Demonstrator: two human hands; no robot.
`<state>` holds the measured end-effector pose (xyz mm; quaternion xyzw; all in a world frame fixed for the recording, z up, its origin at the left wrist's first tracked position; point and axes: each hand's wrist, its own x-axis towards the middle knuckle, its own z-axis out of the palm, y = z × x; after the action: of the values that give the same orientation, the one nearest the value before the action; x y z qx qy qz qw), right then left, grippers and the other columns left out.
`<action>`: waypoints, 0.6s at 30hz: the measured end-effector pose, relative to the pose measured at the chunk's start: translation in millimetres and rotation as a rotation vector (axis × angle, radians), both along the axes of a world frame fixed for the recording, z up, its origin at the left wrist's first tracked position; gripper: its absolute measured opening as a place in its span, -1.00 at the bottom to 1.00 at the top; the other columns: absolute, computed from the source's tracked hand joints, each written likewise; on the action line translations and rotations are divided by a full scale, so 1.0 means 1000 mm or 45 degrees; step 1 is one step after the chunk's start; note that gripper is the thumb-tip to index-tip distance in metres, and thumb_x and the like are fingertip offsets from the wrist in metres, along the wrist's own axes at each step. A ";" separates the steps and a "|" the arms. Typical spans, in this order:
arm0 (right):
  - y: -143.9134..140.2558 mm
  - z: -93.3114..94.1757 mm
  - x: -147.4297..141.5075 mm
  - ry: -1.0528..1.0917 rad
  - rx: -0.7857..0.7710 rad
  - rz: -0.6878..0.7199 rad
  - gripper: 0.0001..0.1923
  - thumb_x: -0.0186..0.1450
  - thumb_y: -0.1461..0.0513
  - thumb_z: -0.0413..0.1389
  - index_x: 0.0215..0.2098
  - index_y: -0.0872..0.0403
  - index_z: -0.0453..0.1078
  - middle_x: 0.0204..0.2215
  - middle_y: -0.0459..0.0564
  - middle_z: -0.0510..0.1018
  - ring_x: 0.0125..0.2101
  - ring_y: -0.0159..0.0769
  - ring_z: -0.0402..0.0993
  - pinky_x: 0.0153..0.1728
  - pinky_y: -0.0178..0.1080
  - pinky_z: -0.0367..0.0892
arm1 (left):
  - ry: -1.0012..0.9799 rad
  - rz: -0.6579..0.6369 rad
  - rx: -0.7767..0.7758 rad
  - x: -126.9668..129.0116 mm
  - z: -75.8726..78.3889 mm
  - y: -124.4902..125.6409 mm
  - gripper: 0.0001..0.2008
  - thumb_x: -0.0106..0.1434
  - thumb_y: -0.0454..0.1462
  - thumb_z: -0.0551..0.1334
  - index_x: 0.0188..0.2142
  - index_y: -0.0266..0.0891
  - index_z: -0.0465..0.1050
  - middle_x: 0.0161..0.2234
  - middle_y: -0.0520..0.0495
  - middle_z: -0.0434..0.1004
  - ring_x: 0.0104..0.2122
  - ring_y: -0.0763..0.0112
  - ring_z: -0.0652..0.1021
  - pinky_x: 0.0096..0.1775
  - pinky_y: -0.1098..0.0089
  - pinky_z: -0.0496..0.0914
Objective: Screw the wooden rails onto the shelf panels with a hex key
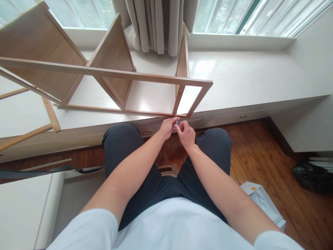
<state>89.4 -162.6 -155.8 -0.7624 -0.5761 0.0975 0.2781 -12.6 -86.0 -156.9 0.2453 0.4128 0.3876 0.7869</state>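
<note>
Above my lap, close to the ledge's front edge, my two hands are together. My left hand [168,127] is closed, its fingertips pinching beside a small thin silvery piece [177,121]. Curled in from the other side, my right hand [186,134] has thumb and fingers at the lower end of that piece. It is too small to tell its kind. Just beyond my fingertips is the lower corner of a brown wooden shelf frame [145,77], lying on its side with several panels standing across it. Whether my left fingers touch the frame's bottom rail I cannot tell.
The frame rests on a white window ledge [247,76] with drawers below. Another wooden frame piece [50,113] lies at the left. Curtains [156,24] hang behind. A white box [262,201] and a black plastic bag [312,175] stand on the wooden floor at the right.
</note>
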 end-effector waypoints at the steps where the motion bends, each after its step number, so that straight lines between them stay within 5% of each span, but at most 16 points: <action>1: 0.000 0.000 0.000 0.001 0.001 0.003 -0.70 0.41 -0.02 0.09 -0.24 0.03 0.32 -0.40 -0.08 0.54 -0.39 -0.26 0.44 -0.39 -0.29 0.04 | 0.002 0.010 -0.002 0.000 0.000 0.000 -0.70 0.06 -0.15 0.47 -0.30 -0.35 0.60 -0.53 0.09 0.30 -0.58 0.64 0.31 -0.54 0.53 0.15; 18: 0.002 -0.002 -0.002 -0.007 0.019 0.009 -0.80 0.38 0.07 0.13 -0.23 0.03 0.34 -0.42 -0.10 0.54 -0.38 -0.26 0.44 -0.36 -0.29 0.10 | 0.034 0.068 -0.033 0.002 -0.002 -0.001 -0.72 0.10 -0.14 0.45 -0.31 -0.33 0.60 -0.54 0.10 0.27 -0.58 0.63 0.30 -0.51 0.50 0.20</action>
<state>87.6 -160.3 -158.0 -0.7586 -0.5803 0.0921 0.2817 -10.9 -87.4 -159.1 0.2293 0.4348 0.3998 0.7737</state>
